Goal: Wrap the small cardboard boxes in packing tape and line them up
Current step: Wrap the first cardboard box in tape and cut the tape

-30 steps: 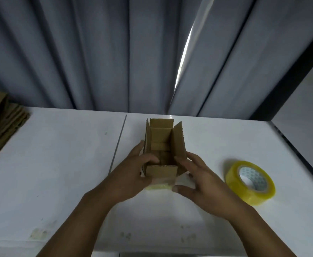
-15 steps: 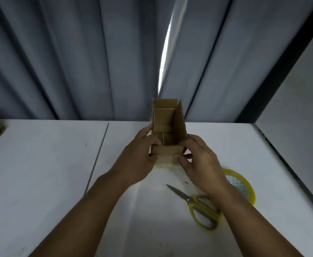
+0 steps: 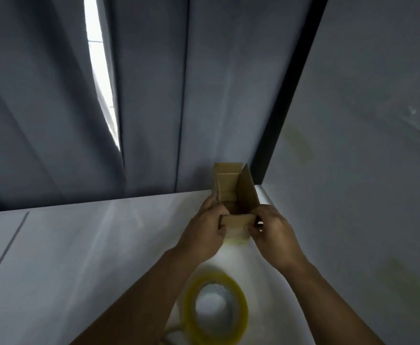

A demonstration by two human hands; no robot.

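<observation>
Grey pleated curtain (image 3: 154, 95) fills the background, with a bright slit of daylight (image 3: 99, 83) left of centre. A black vertical strip (image 3: 291, 95) separates it from a pale wall (image 3: 366, 120) on the right.

White table (image 3: 79, 245): a thin dark seam (image 3: 4, 250) crosses its left part.

Small brown corrugated cardboard box (image 3: 247, 192): open-topped, flaps standing up, near the table's far right corner. Whether its base touches the table cannot be told. A yellowish strip of tape (image 3: 236, 239) shows below its near end flap.

Left grip (image 3: 204, 235): fingers curled round the box's left near corner. Right grip (image 3: 273, 237): fingers curled round the right near corner, thumb at the near flap.

Roll of yellow-tinted clear packing tape (image 3: 241, 312): lies flat on the table between the forearms, nearer the camera than the box and apart from it. It is blurred, and the print on its core cannot be read.
</observation>
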